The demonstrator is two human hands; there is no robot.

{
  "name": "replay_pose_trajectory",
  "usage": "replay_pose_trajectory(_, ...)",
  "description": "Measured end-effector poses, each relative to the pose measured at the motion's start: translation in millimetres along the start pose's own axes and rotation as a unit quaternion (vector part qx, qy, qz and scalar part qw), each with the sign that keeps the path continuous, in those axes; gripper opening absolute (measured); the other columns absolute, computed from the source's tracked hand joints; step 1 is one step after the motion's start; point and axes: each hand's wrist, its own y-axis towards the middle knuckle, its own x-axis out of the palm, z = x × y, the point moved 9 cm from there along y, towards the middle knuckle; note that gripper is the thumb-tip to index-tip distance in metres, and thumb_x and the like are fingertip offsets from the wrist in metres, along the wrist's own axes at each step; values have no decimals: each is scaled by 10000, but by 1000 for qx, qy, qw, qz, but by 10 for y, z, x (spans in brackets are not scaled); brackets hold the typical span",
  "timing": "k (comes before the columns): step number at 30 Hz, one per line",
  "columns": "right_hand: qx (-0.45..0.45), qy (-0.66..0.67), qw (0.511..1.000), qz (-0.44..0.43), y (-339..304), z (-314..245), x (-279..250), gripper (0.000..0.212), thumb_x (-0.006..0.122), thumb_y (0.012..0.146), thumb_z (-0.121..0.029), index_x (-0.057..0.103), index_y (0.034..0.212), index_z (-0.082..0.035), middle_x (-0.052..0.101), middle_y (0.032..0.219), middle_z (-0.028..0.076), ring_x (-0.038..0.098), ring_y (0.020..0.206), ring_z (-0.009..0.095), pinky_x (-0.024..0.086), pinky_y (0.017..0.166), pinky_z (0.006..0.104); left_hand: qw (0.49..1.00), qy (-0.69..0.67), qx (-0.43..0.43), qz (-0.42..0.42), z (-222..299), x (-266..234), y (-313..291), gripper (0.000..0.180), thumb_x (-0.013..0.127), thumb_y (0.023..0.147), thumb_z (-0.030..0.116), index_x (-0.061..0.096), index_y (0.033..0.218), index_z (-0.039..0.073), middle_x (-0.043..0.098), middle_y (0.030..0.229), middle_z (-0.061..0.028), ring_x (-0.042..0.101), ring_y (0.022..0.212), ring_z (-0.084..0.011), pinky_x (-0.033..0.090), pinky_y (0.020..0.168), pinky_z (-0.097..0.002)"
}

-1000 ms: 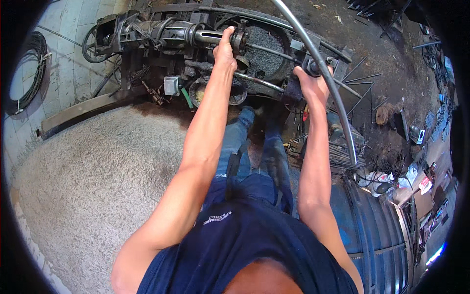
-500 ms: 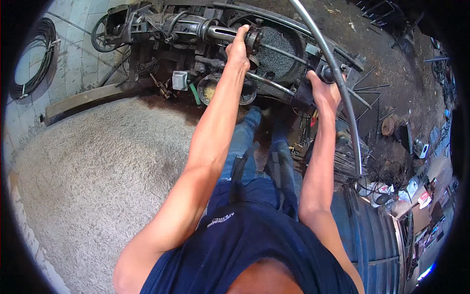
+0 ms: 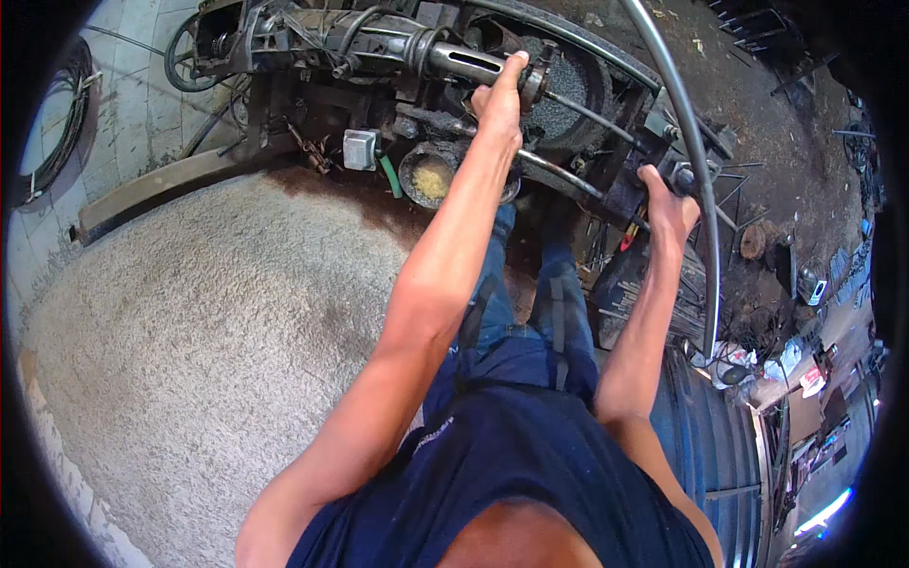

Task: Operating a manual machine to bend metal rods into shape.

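The slotted metal tube (image 3: 464, 62) lies along the long machine, at the upper middle of the view, with a dark collar (image 3: 540, 80) around its right-hand end. The left hand (image 3: 499, 109) is at that end, thumb up beside the collar; its fingers are hidden behind, so I cannot tell how tightly they close. A firm hold on the outside seems best, keeping the thumb out of the slot. From there the upper rod (image 3: 595, 118) and lower rod (image 3: 563, 175) slant to a dark block (image 3: 625, 180), where the right hand (image 3: 672, 208) sits at the near edge, thumb out and fingers curled; what they grip, I cannot tell. Pressing evenly with both hands should avoid twisting, and fingertips are safest clear of the gaps where rods meet block. Just beside the right hand hangs a curved pipe (image 3: 714, 265), worth minding with knuckles and wrist. Below the tube, the bowl (image 3: 403, 175) of yellowish bits could be knocked by a dropped elbow, so forearms are better high.
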Motion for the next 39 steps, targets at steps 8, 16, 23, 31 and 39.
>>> replay_pose_trajectory(8,-1,18,1000,-17,-60,7,55,679,816,623,-338,577,1140,32,612,1124,174,584,1052,289,420,960,363,999,-23,-28,2,26,-44,17,399,766,747,305,645,968,-4,678,835,-81,648,675,-168,540,631,-323)
replay_pose_trajectory(16,-65,42,997,2,-72,-187,-66,614,824,594,-278,506,1030,15,610,957,171,615,921,303,467,856,411,999,-43,-15,24,128,17,-136,436,797,710,317,627,918,-26,655,844,-78,620,695,-151,520,688,-305)
replay_pose_trajectory(23,-57,42,997,-9,47,46,14,565,819,602,-266,509,986,10,591,932,131,600,896,273,462,850,397,999,-14,-36,23,-38,-35,-60,421,801,710,332,641,918,3,632,893,-54,575,776,-146,462,737,-294)
replay_pose_trajectory(31,-26,31,999,-25,16,75,-4,595,789,627,-289,490,1047,7,563,958,135,567,927,265,443,860,414,1000,6,-24,-18,-45,2,-29,353,742,792,294,634,975,12,669,873,-56,642,730,-147,535,674,-300)
replay_pose_trajectory(39,-59,65,994,-71,-100,-70,-80,855,861,617,-397,443,1224,36,574,1135,234,561,1101,358,414,965,420,994,2,-88,-67,-49,-77,26,559,808,700,459,659,993,7,664,917,-62,613,808,-179,489,762,-364)
